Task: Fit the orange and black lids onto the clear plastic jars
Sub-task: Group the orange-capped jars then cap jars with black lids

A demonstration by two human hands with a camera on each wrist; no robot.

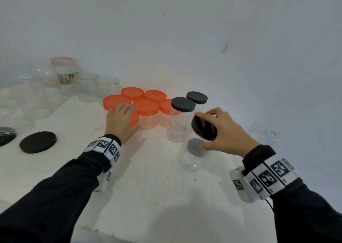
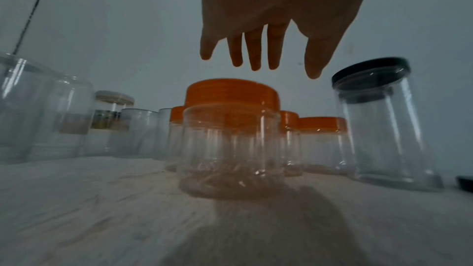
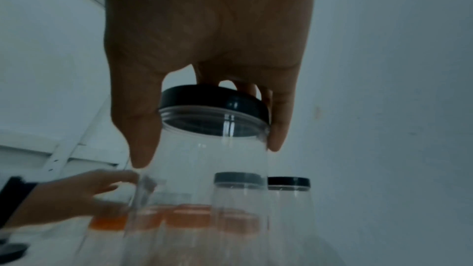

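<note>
- Black lid (image 1: 203, 129) sits on the clear jar (image 1: 190, 159) that I hold tilted above the white table (image 1: 148, 187); my right hand (image 1: 224, 130) grips the lid from above, thumb on one side of the rim and fingers curled round the other.
- From the right wrist view the lid (image 3: 215, 96) looks seated on the jar's mouth, with the jar body (image 3: 199, 189) hanging below my right hand (image 3: 210, 37).
- My left hand (image 1: 121, 121) is flat and spread, fingers straight, over the orange-lidded jars (image 1: 146, 107); from the head view I cannot tell whether it touches a lid.
- In the left wrist view my left hand (image 2: 268, 23) hovers with straight fingers (image 2: 253, 52) just above an orange lid (image 2: 231, 92), apart from it; an open clear jar (image 2: 230, 149) stands in front of that lid.
- Two tall jars with black lids (image 1: 183, 104) stand upright just beside the orange group, on its right.
- A loose black lid (image 1: 38, 142) lies flat on the table, well to the left.
- Uncapped clear jars (image 1: 107, 86) crowd the far left corner.
</note>
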